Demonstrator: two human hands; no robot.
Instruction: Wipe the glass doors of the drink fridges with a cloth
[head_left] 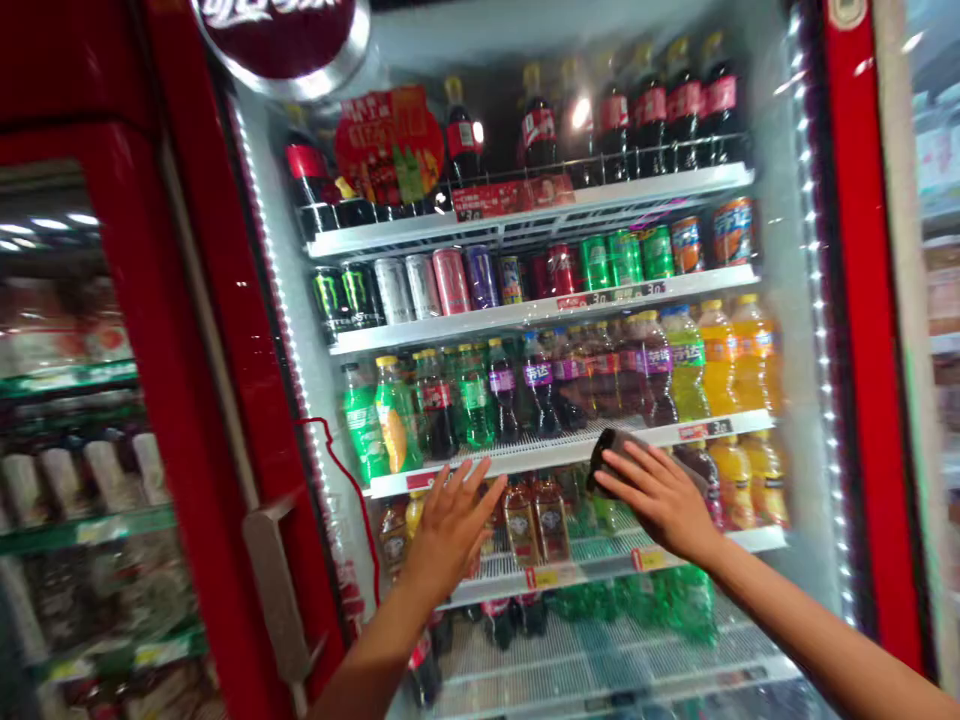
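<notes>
My left hand [450,535] is raised in front of the drinks fridge, its fingers spread and nothing in them. Behind it are the shelf with green soda bottles [395,420] and the amber bottles [551,525] one level down. My right hand [664,500] holds a dark grey-brown object [611,462] with a black end, its fingers stretched over it. Blur hides what kind of thing it is. It overlaps the front edge of the middle shelf [540,455] in the picture; whether it touches anything I cannot tell.
Cola bottles [651,105] stand on the top shelf, with cans [450,282] below. Orange soda bottles [754,350] are at the right. A grey handle [277,590] is on the red frame at the left. A thin red cord [349,470] hangs nearby. Another stocked fridge [82,450] stands further left.
</notes>
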